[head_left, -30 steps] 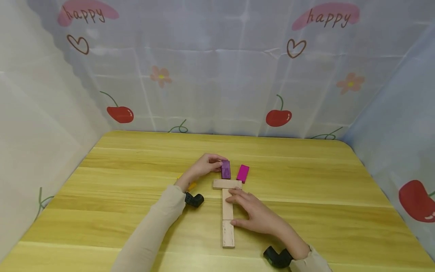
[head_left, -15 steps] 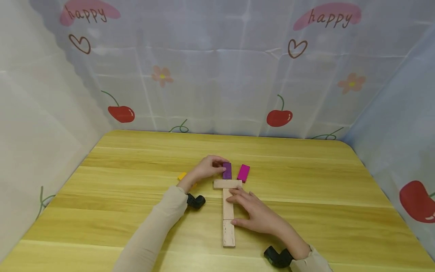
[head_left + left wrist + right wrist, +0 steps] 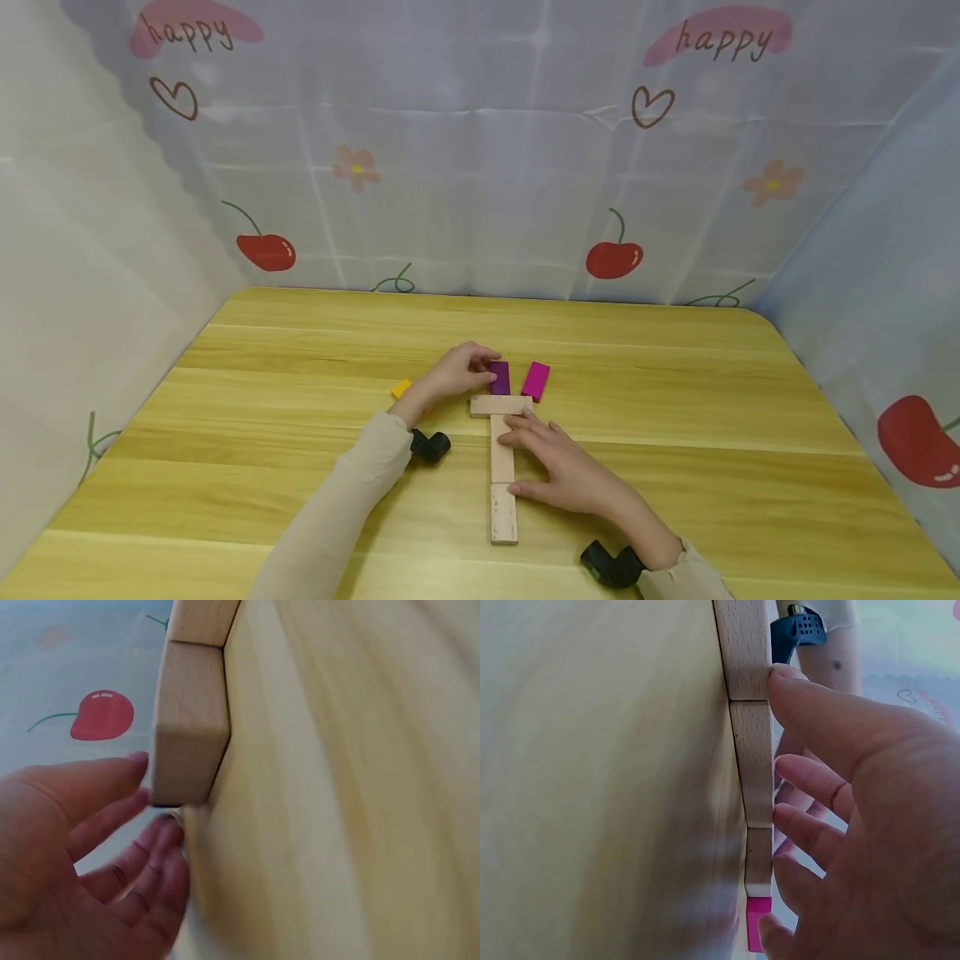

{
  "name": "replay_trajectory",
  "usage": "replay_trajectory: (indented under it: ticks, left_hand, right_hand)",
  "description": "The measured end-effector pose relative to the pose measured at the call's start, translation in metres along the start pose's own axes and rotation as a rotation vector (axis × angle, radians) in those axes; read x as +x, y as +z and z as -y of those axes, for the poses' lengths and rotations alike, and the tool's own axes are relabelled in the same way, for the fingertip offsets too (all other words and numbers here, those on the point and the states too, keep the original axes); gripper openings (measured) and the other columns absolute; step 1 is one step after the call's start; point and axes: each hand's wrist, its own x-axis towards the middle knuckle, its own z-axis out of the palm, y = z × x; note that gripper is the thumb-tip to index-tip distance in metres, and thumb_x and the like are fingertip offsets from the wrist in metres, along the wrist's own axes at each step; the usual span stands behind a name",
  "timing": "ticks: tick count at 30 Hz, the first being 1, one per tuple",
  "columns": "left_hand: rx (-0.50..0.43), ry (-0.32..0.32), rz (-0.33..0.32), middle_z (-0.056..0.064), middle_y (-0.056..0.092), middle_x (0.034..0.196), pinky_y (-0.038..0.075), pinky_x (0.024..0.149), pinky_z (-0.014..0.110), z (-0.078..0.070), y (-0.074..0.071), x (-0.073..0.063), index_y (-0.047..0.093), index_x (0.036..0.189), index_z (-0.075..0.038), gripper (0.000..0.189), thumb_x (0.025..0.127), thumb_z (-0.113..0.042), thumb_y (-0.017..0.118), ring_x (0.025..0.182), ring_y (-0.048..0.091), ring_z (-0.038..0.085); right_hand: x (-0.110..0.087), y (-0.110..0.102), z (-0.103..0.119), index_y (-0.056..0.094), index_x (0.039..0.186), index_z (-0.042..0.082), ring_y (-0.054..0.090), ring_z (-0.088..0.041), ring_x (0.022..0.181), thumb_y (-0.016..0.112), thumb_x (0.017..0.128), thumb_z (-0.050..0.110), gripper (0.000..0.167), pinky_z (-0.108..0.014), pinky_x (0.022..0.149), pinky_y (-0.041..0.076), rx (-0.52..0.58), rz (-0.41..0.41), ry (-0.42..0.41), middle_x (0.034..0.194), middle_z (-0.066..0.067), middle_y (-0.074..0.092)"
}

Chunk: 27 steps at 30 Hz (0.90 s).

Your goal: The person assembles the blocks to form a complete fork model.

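Observation:
My left hand (image 3: 459, 372) holds a purple block (image 3: 501, 383) by its left side and far end, thumb nearest me. That block lies against the far side of a plain wooden block (image 3: 498, 406) set crosswise. Two more wooden blocks (image 3: 502, 462) run end to end from it toward me, making a T. Straight fingers of my right hand (image 3: 566, 471) rest along the right of this stem, thumb near the joint. In the left wrist view the left hand (image 3: 90, 855) is beside the crosswise block's end (image 3: 187, 761), which hides the purple block.
A magenta block (image 3: 536, 381) lies at the crosspiece's right far corner. Left of the left wrist a yellow block (image 3: 401, 389) is partly covered by the arm. Black curved pieces (image 3: 431, 447) sit at both wrists. A printed curtain (image 3: 480, 167) stands behind the table (image 3: 675, 500).
The purple block has come down from a tilt to lie flat by the crosspiece, the left hand shifting slightly with it. More of the yellow block shows. The right hand keeps its place.

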Motion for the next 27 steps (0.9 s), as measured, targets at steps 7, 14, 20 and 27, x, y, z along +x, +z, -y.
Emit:
replay_trajectory:
  ticks: [7, 14, 20, 27]
  left_hand:
    - [0.197, 0.004, -0.038, 0.014, 0.052, 0.126, 0.037, 0.1, 0.042, -0.005, -0.022, -0.03, 0.054, 0.13, -0.002, 0.04, 0.093, -0.017, 0.06, 0.118, 0.047, 0.03]
    - [0.101, -0.024, -0.073, 0.015, 0.048, 0.134, 0.032, 0.102, 0.048, 0.008, -0.042, -0.071, 0.049, 0.133, 0.002, 0.043, 0.096, -0.019, 0.056, 0.126, 0.039, 0.033]
    - [0.128, -0.034, -0.113, 0.018, 0.049, 0.133, 0.035, 0.1, 0.048, 0.024, -0.049, -0.099, 0.046, 0.135, 0.004, 0.049, 0.095, -0.022, 0.058, 0.122, 0.044, 0.034]
    - [0.139, -0.045, -0.057, 0.017, 0.039, 0.142, 0.03, 0.103, 0.049, 0.035, -0.047, -0.114, 0.036, 0.143, -0.002, 0.076, 0.084, -0.031, 0.072, 0.128, 0.035, 0.035]
  right_hand:
    - [0.001, 0.0, 0.001, 0.051, 0.129, 0.013, 0.01, -0.029, 0.139, 0.066, 0.087, 0.036, 0.05, -0.06, 0.105, 0.011, 0.02, 0.005, 0.001, 0.148, -0.009, 0.031]
    - [0.0, 0.002, 0.0, 0.05, 0.13, 0.014, 0.01, -0.028, 0.139, 0.065, 0.087, 0.038, 0.051, -0.058, 0.106, 0.01, 0.025, 0.002, 0.013, 0.149, -0.008, 0.029]
    - [-0.001, 0.001, 0.0, 0.05, 0.131, 0.015, 0.01, -0.026, 0.139, 0.066, 0.087, 0.038, 0.052, -0.056, 0.107, 0.01, 0.017, 0.002, 0.02, 0.149, -0.006, 0.029]
    - [-0.001, 0.0, -0.001, 0.05, 0.132, 0.018, 0.01, -0.024, 0.139, 0.066, 0.087, 0.04, 0.053, -0.054, 0.108, 0.01, -0.001, 0.007, 0.034, 0.15, -0.004, 0.028]
